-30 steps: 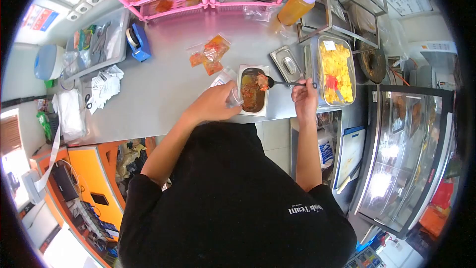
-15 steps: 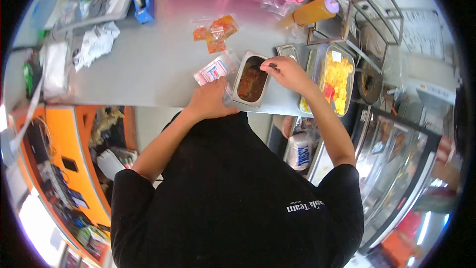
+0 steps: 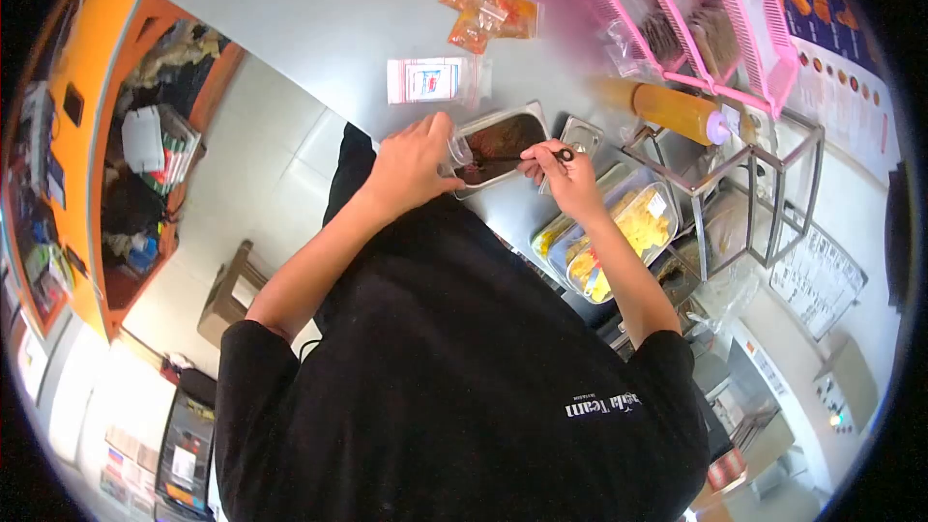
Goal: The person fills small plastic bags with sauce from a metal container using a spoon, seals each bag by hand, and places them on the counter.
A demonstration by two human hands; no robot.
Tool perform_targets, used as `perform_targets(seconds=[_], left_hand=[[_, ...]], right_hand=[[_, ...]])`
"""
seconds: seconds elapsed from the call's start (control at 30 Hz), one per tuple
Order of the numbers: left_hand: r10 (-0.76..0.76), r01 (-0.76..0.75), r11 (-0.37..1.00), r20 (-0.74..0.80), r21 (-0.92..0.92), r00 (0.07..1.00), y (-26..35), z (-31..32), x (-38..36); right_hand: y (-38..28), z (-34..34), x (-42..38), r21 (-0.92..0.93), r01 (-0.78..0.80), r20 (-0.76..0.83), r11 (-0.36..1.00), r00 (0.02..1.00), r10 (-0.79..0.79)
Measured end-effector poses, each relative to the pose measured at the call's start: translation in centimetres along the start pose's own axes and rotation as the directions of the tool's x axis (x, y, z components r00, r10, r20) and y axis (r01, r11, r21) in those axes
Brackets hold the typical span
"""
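Note:
My left hand (image 3: 416, 162) is closed on a small clear plastic bag (image 3: 459, 149), held at the left end of a metal container (image 3: 536, 114) of dark reddish-brown sauce (image 3: 503, 140). With pinched fingers, my right hand (image 3: 568, 179) grips the dark handle of a spoon (image 3: 564, 155), whose other end reaches into the sauce. Just beyond my left hand lies a packet of clear bags with a printed label (image 3: 425, 80). Farther off on the steel counter, several small filled bags (image 3: 491, 19) of orange-red sauce lie together.
A metal lid (image 3: 578, 133) and a plastic tub of yellow food (image 3: 643, 224) sit right of the container. Behind are a yellow-orange bottle (image 3: 677, 111), a metal rack (image 3: 759, 166) and pink baskets (image 3: 710, 19). An orange shelf unit (image 3: 82, 135) stands at the left.
The view has turned, so the counter now slants. My left hand has moved from beside the bag packet to the container's edge, with a clear bag. My right hand still holds the spoon.

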State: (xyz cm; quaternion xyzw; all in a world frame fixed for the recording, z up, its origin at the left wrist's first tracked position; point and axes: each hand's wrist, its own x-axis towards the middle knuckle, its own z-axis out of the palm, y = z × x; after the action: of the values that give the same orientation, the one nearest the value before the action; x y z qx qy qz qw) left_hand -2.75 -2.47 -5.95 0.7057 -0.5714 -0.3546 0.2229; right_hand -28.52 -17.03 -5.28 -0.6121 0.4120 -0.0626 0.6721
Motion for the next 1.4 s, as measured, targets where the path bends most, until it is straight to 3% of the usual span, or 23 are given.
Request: perform_targets(seconds=[0.03,0.13,0.23,0.33,0.43,0.53,0.63,0.67,0.73,0.87,0.97,1.17,1.4], left_hand=[[-0.026,0.025,1.000,-0.032,-0.017,0.999,0.0,0.1,-0.3],[-0.083,0.079,0.996,-0.090,-0.051,0.992,0.1,-0.3,-1.2],[-0.155,0.153,0.988,-0.094,-0.031,0.983,0.8,-0.3,-2.4],[-0.184,0.180,0.983,-0.096,-0.048,0.978,1.4,0.3,-3.0],[-0.162,0.162,0.987,-0.138,-0.012,0.977,1.6,1.2,-3.5],[-0.174,0.180,0.983,-0.184,0.019,0.967,2.0,1.4,-3.5],[-0.196,0.208,0.977,-0.192,0.043,0.961,2.3,1.7,-3.6],[-0.201,0.214,0.975,-0.194,0.051,0.960,2.3,1.8,-3.6],[-0.197,0.210,0.976,-0.182,0.057,0.963,2.2,2.0,-3.7],[-0.194,0.206,0.976,-0.159,0.063,0.968,2.6,1.5,-3.6],[-0.181,0.193,0.978,-0.136,0.080,0.974,2.2,1.5,-3.5],[-0.089,0.098,0.994,-0.146,0.054,0.985,2.5,-0.4,-3.6],[-0.078,0.078,0.996,-0.007,0.041,0.997,2.5,-4.0,-3.8]], right_hand=[[0.5,0.3,-0.1,0.096,0.011,0.003,0.995,1.000,-0.012],[1.3,0.5,-0.4,0.061,0.043,0.000,0.997,0.999,-0.043],[0.2,-0.1,-1.1,-0.118,0.179,0.010,0.977,0.984,-0.179],[-1.3,-1.2,-0.2,-0.386,0.465,0.192,0.797,0.885,-0.423],[0.0,-0.7,0.4,-0.358,0.508,0.275,0.783,0.859,-0.432],[1.5,1.2,-0.3,-0.306,0.466,0.217,0.830,0.883,-0.416],[1.7,2.3,-1.8,-0.048,0.122,0.127,0.991,0.985,-0.115],[2.4,2.3,-2.0,0.078,0.095,0.064,0.992,0.993,-0.100],[4.3,2.3,-2.1,0.325,0.063,-0.054,0.943,0.997,-0.048],[4.7,2.2,-3.1,0.569,-0.046,-0.202,0.821,0.960,0.194],[6.2,2.3,-3.6,0.739,-0.077,-0.167,0.669,0.942,0.293],[7.7,2.4,-4.0,0.869,-0.014,-0.163,0.495,0.936,0.313],[10.3,1.5,-4.9,0.937,0.092,-0.186,0.337,0.948,0.260]])
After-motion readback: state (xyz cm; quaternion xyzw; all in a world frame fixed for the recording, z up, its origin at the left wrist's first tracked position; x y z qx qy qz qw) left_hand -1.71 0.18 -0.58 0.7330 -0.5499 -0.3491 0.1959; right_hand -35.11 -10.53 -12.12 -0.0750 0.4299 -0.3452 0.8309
